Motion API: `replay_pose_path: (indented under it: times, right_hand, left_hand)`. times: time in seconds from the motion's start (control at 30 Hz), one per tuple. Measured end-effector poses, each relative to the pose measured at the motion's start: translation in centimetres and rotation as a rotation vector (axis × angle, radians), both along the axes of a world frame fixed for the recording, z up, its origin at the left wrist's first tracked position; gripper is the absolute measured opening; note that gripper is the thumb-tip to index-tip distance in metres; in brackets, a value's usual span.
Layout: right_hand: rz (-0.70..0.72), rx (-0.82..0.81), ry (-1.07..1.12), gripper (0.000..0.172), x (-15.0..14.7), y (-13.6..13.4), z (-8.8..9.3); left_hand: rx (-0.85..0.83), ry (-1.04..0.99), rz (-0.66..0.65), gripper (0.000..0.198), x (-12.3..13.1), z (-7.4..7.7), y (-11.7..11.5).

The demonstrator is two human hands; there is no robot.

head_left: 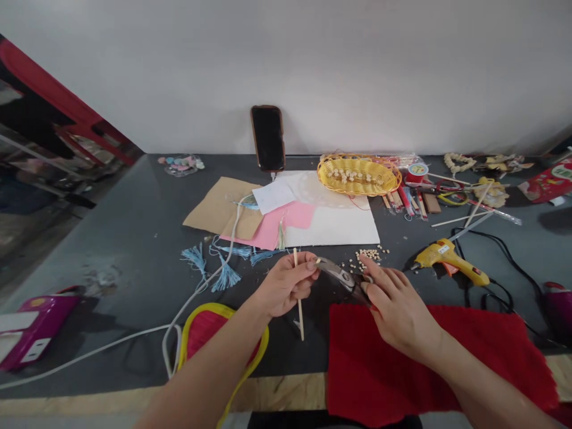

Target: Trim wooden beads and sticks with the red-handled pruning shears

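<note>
My left hand point(290, 283) is closed around a thin pale wooden stick point(300, 319), which stands nearly upright through the fingers. A small pale tip shows between its thumb and finger, against the jaws of metal shears point(342, 275). My right hand point(397, 304) grips these shears by the handles, mostly hidden by the palm, with the curved jaws pointing left. Small pale wooden beads point(370, 257) lie scattered just behind the shears. Below my right hand spreads a red felt cloth point(384, 369). Under my left forearm sits a pink pad with a yellow border point(263, 342).
Behind my hands lie blue tassels point(226, 275), pink paper point(268, 229), brown paper point(218, 208) and a white sheet point(335, 229). A yellow basket point(357, 176) holds beads. A glue gun point(451, 259) with a black cord is at right. A phone point(269, 138) leans on the wall; its white cable point(196, 292) crosses the left.
</note>
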State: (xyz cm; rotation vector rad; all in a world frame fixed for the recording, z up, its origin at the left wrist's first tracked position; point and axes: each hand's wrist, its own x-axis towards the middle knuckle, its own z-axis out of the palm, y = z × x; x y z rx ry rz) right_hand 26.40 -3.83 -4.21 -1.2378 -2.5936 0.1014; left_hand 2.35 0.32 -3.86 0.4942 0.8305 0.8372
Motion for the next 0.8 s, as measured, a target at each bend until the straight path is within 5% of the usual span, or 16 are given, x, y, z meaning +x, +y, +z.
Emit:
replay_pose_path:
  times: [0.8]
  right_hand:
    - [0.047, -0.05, 0.098, 0.036, -0.09, -0.17, 0.11]
  left_hand:
    - [0.037, -0.002, -0.054, 0.033, 0.33, 0.3, -0.28]
